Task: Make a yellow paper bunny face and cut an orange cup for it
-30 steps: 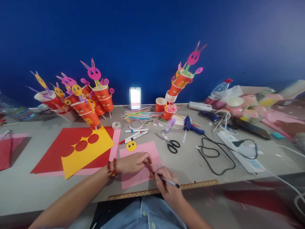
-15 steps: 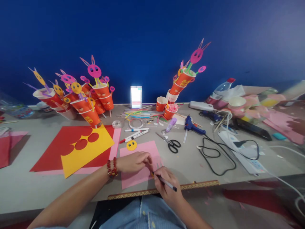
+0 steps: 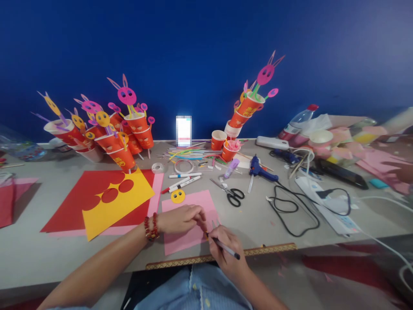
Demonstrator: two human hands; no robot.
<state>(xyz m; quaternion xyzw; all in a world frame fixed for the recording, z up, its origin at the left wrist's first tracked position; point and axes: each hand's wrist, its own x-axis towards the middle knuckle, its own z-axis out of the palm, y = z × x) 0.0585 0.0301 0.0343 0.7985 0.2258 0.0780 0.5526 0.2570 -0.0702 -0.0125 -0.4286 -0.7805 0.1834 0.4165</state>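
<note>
"So, from the left end?"

"Orange-red paper cups (image 3: 121, 161), in tilted stacks, with paper rabbit figures (image 3: 127, 95) rising from them. In front, one red sheet (image 3: 77, 202), flat; upon it, one yellow sheet (image 3: 112, 215) with round cut-outs."

"Next along?"

"One pink sheet (image 3: 176, 245), flat on the grey table (image 3: 254, 224). At its upper edge, one yellow disc (image 3: 178, 201) with two dark eyes."

"Left hand (image 3: 183, 220)?"

"Palm down over the pink sheet, red bead bracelets (image 3: 156, 224) at the wrist. Fingers bent, tips beside a small yellow piece (image 3: 207, 235), mostly hidden; whether they grip it, cannot tell."

"Right hand (image 3: 227, 245)?"

"Closed around one pen (image 3: 227, 248), tip at that small yellow piece, towards the pink sheet's right edge. Hands close together; contact between them, cannot tell."

"Further right?"

"Scissors (image 3: 229, 191), black-handled, one pair. Glue gun (image 3: 258, 168), blue, one. Power strip (image 3: 325, 206), white, one, with a black plug (image 3: 322, 194) in it."
</note>
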